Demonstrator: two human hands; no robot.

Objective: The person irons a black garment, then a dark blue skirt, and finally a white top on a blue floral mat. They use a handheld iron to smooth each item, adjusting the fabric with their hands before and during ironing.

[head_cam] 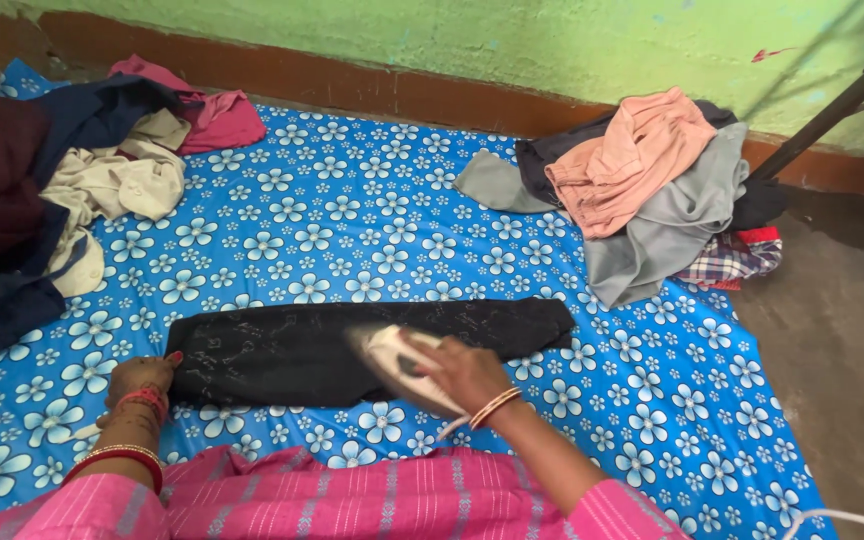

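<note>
A black patterned cloth [282, 350] lies folded flat on a blue sheet with white flowers [352, 220]. My right hand [467, 372] grips a white clothes iron [392, 360] that rests on the middle of the cloth and looks blurred. My left hand [140, 378] presses on the cloth's left end with bent fingers. Both wrists wear bangles, and my pink sleeves fill the bottom of the view.
A heap of dark blue, maroon, beige and pink clothes [62, 190] sits at the far left. Another pile of peach, grey and checked clothes [652, 190] lies at the far right. A green wall [512, 45] and bare floor [842, 320] border the sheet.
</note>
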